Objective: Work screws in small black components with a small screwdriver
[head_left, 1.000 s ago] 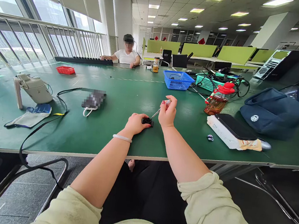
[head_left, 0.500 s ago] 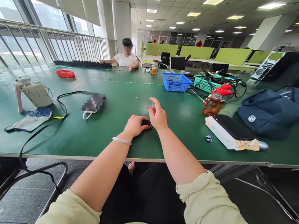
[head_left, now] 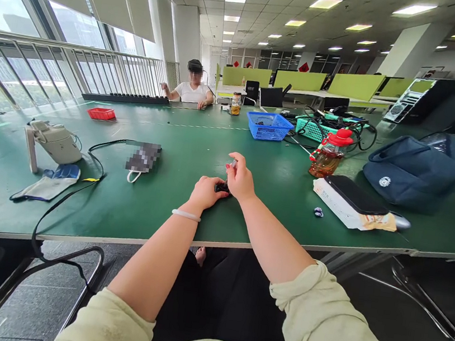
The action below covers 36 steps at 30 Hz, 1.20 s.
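On the green table (head_left: 181,136), just in front of me, my left hand (head_left: 206,191) has its fingers and thumb closed around a small black part (head_left: 222,187). The fingers cover most of that part, so its kind is hidden. Right beside it, my right hand (head_left: 241,179) grips a small screwdriver (head_left: 231,166) between thumb and fingers, with the index finger bent over its top. Only a bit of its pale, see-through handle shows. It stands nearly upright over the black part, and its tip is hard to make out.
To the right are a white packet (head_left: 343,206) with a black phone (head_left: 357,194), a red-lidded bottle (head_left: 329,156) and a blue bag (head_left: 412,168). Farther back sits a blue basket (head_left: 269,127). A glove (head_left: 50,182) and a cabled dark pouch (head_left: 143,157) lie left. Another person sits at the far end.
Both hands stay in almost the same place around the black part, with the right fingers shifting slightly on the screwdriver. The person across the table has raised a hand.
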Motion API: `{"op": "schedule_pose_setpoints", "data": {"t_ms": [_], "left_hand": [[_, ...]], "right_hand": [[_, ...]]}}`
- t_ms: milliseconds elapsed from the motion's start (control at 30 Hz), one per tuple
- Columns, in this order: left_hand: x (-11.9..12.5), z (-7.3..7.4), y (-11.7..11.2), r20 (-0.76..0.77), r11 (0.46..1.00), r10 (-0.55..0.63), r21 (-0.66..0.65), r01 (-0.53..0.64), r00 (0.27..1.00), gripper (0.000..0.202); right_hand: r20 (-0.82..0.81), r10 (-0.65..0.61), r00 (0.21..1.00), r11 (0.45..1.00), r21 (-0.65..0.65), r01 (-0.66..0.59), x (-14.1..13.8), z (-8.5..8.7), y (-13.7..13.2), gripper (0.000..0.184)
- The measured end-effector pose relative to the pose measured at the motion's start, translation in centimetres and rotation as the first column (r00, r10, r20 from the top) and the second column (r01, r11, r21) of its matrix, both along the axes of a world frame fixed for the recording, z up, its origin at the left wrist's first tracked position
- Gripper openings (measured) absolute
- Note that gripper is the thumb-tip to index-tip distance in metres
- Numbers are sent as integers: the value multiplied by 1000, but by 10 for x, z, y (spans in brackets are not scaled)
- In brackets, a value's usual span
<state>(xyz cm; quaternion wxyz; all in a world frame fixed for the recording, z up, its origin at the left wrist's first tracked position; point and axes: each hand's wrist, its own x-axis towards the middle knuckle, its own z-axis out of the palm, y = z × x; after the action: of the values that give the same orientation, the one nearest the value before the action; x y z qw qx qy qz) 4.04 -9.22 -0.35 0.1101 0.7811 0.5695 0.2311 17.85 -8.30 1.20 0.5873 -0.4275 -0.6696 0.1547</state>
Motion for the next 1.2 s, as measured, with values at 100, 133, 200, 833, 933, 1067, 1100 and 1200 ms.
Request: {"op": "schedule_pose_setpoints", "data": {"t_ms": [100, 133, 200, 833, 933, 1067, 1100, 1200], "left_hand": [[0, 0, 1, 0, 1000, -3, 2, 3, 1000, 39], [-1, 0, 1, 0, 1000, -4, 2, 4, 1000, 38], [-1, 0, 0, -3, 1000, -10, 4, 10, 1000, 34], [-1, 0, 0, -18, 1000, -22, 18, 22, 1000, 27], [0, 1, -1, -6, 1000, -14, 10, 14, 1000, 30], [-1, 0, 0, 11, 1000, -8, 5, 8, 1000, 33], [-1, 0, 1, 14, 1000, -8, 6, 8, 1000, 33], [0, 0, 1, 18, 1000, -10, 12, 10, 1000, 34]], "right_hand": [[-81, -30, 996, 999, 27, 32, -1, 1, -4, 27], [-104, -15, 994, 999, 30, 18, -2, 2, -6, 27], [-111, 35, 993, 999, 40, -31, -4, 3, -10, 27], [189, 18, 982, 992, 121, -41, -8, -1, -1, 24], [131, -59, 990, 964, 265, 23, -4, -4, 2, 27], [99, -142, 985, 947, 304, 106, 0, -7, 5, 27], [126, -141, 982, 957, 271, 103, 0, -8, 6, 26], [198, -117, 973, 987, 135, 92, -1, -8, 10, 24]]}}
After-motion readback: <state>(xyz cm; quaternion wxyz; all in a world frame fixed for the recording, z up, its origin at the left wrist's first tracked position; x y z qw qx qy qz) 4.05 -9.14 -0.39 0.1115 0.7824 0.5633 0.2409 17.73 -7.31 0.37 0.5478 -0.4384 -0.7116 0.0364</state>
